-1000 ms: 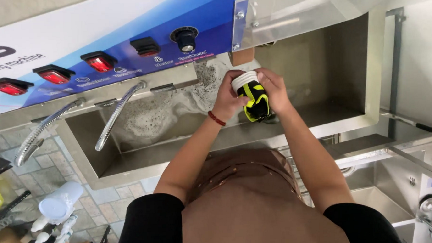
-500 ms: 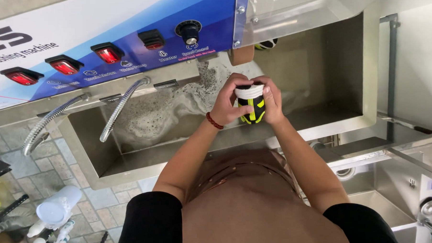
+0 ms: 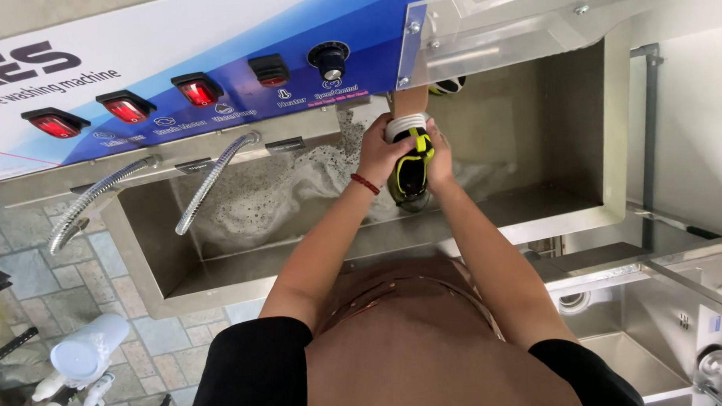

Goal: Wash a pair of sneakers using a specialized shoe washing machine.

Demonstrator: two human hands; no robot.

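A black and neon-yellow shoe (image 3: 412,171) with a white toe sits between both my hands over a steel wash basin (image 3: 243,267). My left hand (image 3: 381,154), with a red bracelet at its wrist, grips the shoe's left side. My right hand (image 3: 439,151) clasps its right side. The toe points toward the machine's back wall, just under a clear plastic guard (image 3: 491,22). A second shoe's toe (image 3: 449,85) peeks out beneath that guard.
Soapy foam (image 3: 288,189) covers the basin's left part. Two flexible metal hoses (image 3: 216,180) hang over it. A blue and white control panel (image 3: 212,64) with red switches and a knob runs above. White bottles (image 3: 79,365) stand on the tiled floor at left; another steel sink (image 3: 646,353) is at right.
Both hands have carried the shoe up and away from me, toward the back wall under the clear guard.
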